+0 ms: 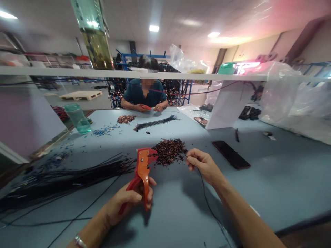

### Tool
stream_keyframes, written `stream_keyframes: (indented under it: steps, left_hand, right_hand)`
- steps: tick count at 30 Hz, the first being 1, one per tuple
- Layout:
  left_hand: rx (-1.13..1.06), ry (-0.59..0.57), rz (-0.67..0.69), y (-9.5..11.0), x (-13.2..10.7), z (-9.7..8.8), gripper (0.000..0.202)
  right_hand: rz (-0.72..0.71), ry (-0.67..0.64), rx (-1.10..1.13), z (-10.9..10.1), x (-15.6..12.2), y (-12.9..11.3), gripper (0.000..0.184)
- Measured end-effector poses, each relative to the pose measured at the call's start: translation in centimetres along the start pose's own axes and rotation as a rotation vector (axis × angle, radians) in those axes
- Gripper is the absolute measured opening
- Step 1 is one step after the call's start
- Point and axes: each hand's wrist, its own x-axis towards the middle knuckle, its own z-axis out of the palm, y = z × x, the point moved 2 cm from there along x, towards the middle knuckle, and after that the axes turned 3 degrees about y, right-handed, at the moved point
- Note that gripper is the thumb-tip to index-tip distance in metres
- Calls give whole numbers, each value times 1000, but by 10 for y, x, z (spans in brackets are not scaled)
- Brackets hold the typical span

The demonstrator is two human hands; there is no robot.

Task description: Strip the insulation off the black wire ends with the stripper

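Red and orange wire strippers (143, 168) stand upright in my left hand (134, 196), fingers wrapped round the handles and the jaws pointing up and right. Between thumb and fingers, my right hand (200, 162) pinches a black wire (205, 193) near its end; the rest hangs down toward the table's near edge. Just beyond the strippers lies a pile of stripped insulation bits (169, 151), dark with copper-coloured flecks. A thick bundle of black wires (85, 177) stretches across the table on the left. The wire's end and the jaws are apart.
A black phone (231, 154) lies right of my right hand. A green bottle (77, 119) stands at left by blue scraps (104, 130). Across the table sits a person (143, 93) holding a red tool, near another wire bundle (155, 123). A white shelf (165, 75) spans overhead.
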Motion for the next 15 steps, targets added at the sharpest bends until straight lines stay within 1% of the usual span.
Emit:
stream_keyframes:
  steps: [2, 4, 5, 7, 9, 11, 13, 14, 15]
  left_hand:
    - [-9, 32, 37, -4, 0, 8, 46]
    - [-32, 36, 52, -8, 1, 16, 46]
    - [-29, 37, 50, -10, 2, 20, 47]
    - [5, 41, 43, -13, 3, 24, 47]
    - [46, 41, 25, -15, 3, 25, 47]
    - [79, 33, 13, -16, 3, 25, 46]
    - [107, 27, 17, -16, 2, 24, 46]
    - [117, 30, 29, -15, 2, 23, 46]
    - [128, 30, 37, -15, 2, 22, 46]
  right_hand:
    - [12, -2, 174, 5, -5, -6, 25]
    - [-10, 12, 265, 11, -10, -13, 21]
    - [-45, 24, 249, 15, -13, -16, 18]
    - [-138, 38, 141, 23, -19, -22, 16]
    - [-218, 46, 46, 31, -24, -27, 16]
    - [-276, 76, -27, 34, -27, -28, 17]
    - [-305, 112, -78, 29, -25, -26, 19]
    - [-299, 111, -85, 24, -23, -25, 20]
    - [-285, 77, -70, 18, -20, -24, 20]
